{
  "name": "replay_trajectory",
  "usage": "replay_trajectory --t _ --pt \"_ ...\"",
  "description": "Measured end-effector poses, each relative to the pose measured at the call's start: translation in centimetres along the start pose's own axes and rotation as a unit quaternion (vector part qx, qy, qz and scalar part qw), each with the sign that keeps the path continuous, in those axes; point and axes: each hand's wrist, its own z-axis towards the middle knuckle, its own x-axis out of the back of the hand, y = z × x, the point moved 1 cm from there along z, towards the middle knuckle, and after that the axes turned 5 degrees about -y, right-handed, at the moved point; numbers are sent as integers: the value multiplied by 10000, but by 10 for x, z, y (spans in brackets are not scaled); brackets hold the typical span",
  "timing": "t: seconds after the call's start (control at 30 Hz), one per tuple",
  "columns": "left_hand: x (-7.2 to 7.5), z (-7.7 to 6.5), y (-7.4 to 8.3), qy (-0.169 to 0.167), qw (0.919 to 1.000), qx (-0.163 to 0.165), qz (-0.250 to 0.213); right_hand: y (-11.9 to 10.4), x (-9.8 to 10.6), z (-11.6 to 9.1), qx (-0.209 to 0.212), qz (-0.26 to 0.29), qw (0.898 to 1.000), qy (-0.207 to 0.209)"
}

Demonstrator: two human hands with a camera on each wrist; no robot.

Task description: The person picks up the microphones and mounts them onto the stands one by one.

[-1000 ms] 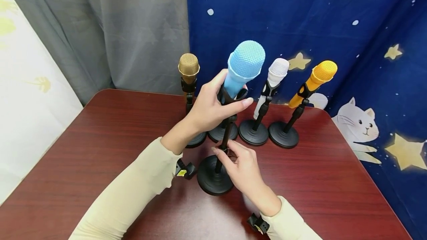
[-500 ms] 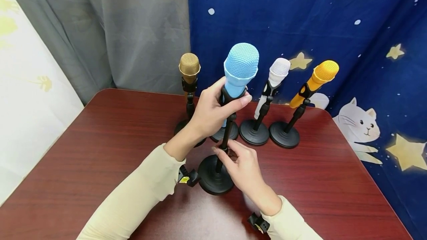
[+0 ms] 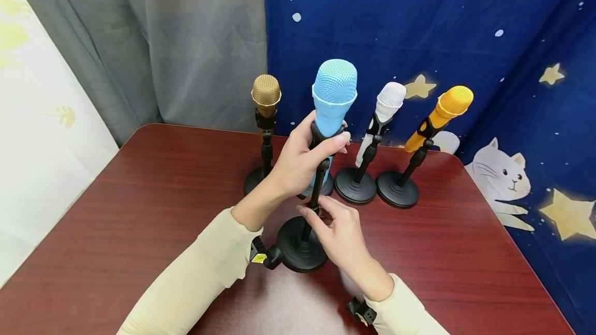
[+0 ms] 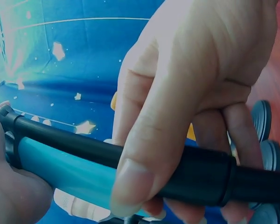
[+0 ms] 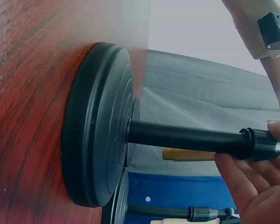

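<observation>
A light blue microphone sits in the black clip of a desk microphone stand, whose round base rests on the table near me. My left hand grips the clip and the microphone's lower body, thumb toward me. Below it, my right hand pinches the collar partway up the stand's pole. In the left wrist view, the right thumb and fingers wrap that collar, and the blue handle runs beside the black pole. The left fingers are partly hidden behind the clip.
Behind stand a gold microphone, a white microphone and a yellow microphone, each on a black stand. Another stand base is partly hidden behind my left hand. Grey and blue curtains hang past the table's far edge.
The blue microphone's head has swung left and now faces more toward me, turned by my left hand as its forearm shifted right. My right hand and the stand's base stay in place.
</observation>
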Motion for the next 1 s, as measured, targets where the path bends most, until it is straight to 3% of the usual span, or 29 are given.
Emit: replay_trajectory --t 0.13,0.23,0.3,0.43,0.53,0.6,0.7,0.77,0.9,1.0 --pt "2 -1 1 -162 9999 -5 37 -1 1 1 -136 161 9996 -188" --pt "6 -4 3 -189 9997 -29 180 0 5 3 -427 327 9965 -645" --pt "9 -8 4 21 9993 -65 365 3 10 5 -707 444 9906 -1079" --pt "18 -19 5 919 9934 -302 621 12 15 5 -1184 346 9712 -2039" --pt "27 -31 3 1132 9910 -374 608 21 12 3 -1308 -85 9534 -2718" --pt "33 -39 0 845 9941 -181 649 26 8 1 -1322 -362 9417 -3073" --pt "38 -50 -7 -32 9973 338 648 33 2 -2 -1144 -636 9303 -3425" --pt "39 -55 -12 -734 9931 710 578 35 0 -4 -1049 -812 9254 -3551" --pt "37 -61 -22 -2075 9690 1330 195 38 -5 -7 -896 -1324 9130 -3753" --pt "35 -61 -29 -2739 9486 1583 -78 39 -7 -7 -843 -1526 9053 -3874"
